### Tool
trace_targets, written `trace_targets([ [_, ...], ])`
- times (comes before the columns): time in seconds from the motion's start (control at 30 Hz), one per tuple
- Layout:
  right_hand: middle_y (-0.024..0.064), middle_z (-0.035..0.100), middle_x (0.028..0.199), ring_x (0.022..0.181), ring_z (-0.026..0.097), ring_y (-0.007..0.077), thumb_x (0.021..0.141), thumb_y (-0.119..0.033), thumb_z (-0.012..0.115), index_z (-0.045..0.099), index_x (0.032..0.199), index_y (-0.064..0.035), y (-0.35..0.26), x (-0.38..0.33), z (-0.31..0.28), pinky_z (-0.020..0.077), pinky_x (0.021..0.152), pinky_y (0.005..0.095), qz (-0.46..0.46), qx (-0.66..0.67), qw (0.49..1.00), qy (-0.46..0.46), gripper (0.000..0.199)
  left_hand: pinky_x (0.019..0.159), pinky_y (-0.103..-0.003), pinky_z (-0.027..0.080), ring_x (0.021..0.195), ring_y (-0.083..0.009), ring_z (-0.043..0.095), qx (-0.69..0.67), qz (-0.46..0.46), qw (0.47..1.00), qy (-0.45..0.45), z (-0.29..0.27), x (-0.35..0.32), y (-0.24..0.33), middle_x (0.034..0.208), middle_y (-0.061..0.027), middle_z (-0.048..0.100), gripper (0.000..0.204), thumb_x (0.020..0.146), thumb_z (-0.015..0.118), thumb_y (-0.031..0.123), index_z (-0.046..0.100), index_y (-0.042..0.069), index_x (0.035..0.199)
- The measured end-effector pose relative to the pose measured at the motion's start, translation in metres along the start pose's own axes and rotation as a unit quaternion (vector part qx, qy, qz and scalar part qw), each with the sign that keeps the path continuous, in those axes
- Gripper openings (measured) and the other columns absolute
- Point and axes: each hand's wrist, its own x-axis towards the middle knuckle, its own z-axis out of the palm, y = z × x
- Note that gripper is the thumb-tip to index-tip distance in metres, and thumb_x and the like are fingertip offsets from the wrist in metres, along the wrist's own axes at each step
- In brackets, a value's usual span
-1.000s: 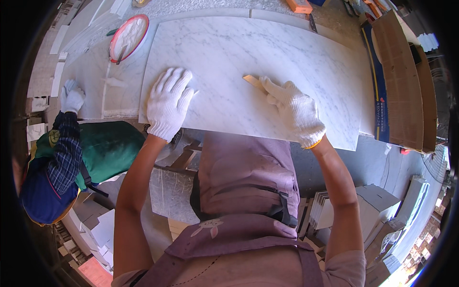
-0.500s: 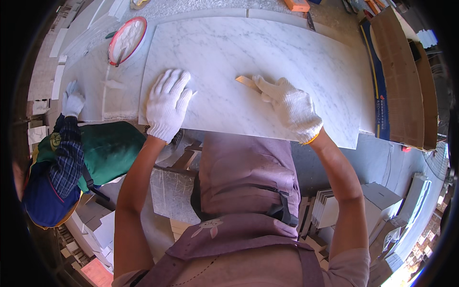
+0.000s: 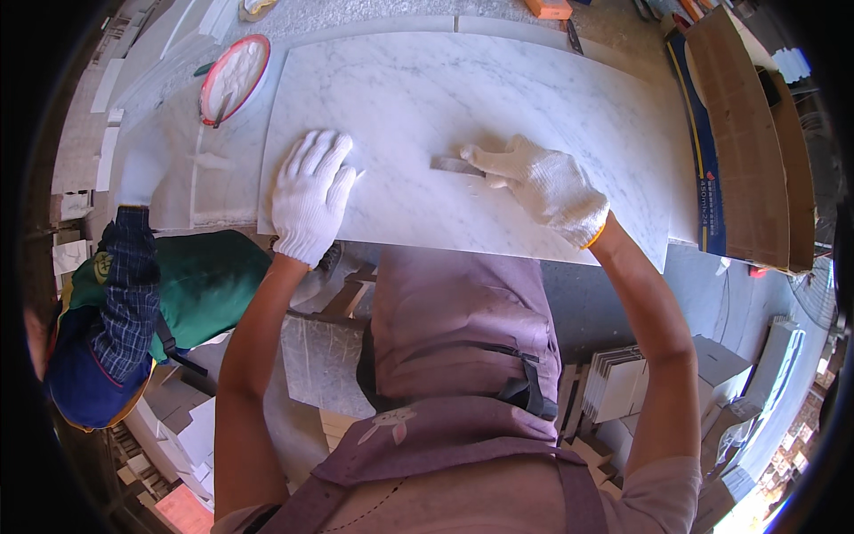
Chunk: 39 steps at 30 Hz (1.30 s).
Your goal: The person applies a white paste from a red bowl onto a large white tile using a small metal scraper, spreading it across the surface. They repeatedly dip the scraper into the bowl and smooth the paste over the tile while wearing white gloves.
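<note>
A large white marble slab (image 3: 427, 98) with grey veins lies in front of me. My left hand (image 3: 313, 191), in a white knit glove, rests flat on its left part with the fingers stretched out. Toward the right of the slab my gloved right hand (image 3: 544, 185) is closed round a scraper blade (image 3: 457, 165). The thin, flat blade sticks out to the left from under the fingers and lies low against the marble. My right palm and fingers hide the rest of the tool.
A red-rimmed bowl (image 3: 236, 80) of white paste with a tool in it stands beyond the slab's left corner. At far left a co-worker's plaid sleeve (image 3: 129, 285) reaches over a neighbouring slab. An open cardboard box (image 3: 743, 133) stands along the right side. An orange block (image 3: 549, 9) lies at the back.
My right hand has shifted slightly right and the blade has turned, from a bright, tan look to grey. My left hand stays in place. The co-worker's gloved hand is now blurred by motion.
</note>
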Motion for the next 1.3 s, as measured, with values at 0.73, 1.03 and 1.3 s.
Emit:
trace_targets([
  [0.73, 0.0071, 0.067, 0.094, 0.085, 0.072, 0.022, 0.094, 0.015, 0.065, 0.068, 0.153, -0.0368, 0.04, 0.003, 0.032, 0.0599, 0.078, 0.0361, -0.046, 0.288, 0.953, 0.078, 0.078, 0.122, -0.047, 0.044, 0.146, -0.0376, 0.056, -0.012, 0.0, 1.0, -0.008, -0.004, 0.004, 0.002, 0.151, -0.015, 0.067, 0.045, 0.106, 0.067, 0.029, 0.07, 0.008, 0.145],
  [1.03, 0.0117, 0.074, 0.111, 0.095, 0.077, 0.0206, 0.098, 0.01, 0.064, 0.061, 0.16, -0.0294, 0.044, -0.004, 0.017, 0.0618, 0.07, 0.0323, 0.024, 0.197, 0.979, 0.041, 0.073, 0.122, -0.05, 0.043, 0.145, -0.0396, 0.056, -0.015, -0.011, 1.0, -0.012, -0.001, 0.002, 0.002, 0.149, -0.0149, 0.067, 0.046, 0.105, 0.066, 0.035, 0.071, 0.01, 0.144],
  [1.3, 0.0117, 0.074, 0.121, 0.086, 0.07, 0.0182, 0.089, 0.015, 0.067, 0.064, 0.155, -0.0186, -0.06, -0.092, 0.067, 0.0666, 0.084, 0.0322, 0.048, 0.43, 0.902, 0.001, 0.074, 0.126, -0.046, 0.039, 0.152, -0.038, 0.05, -0.053, -0.01, 0.997, -0.048, 0.007, 0.022, -0.014, 0.157, -0.017, 0.061, 0.048, 0.107, 0.066, 0.028, 0.066, 0.008, 0.15],
])
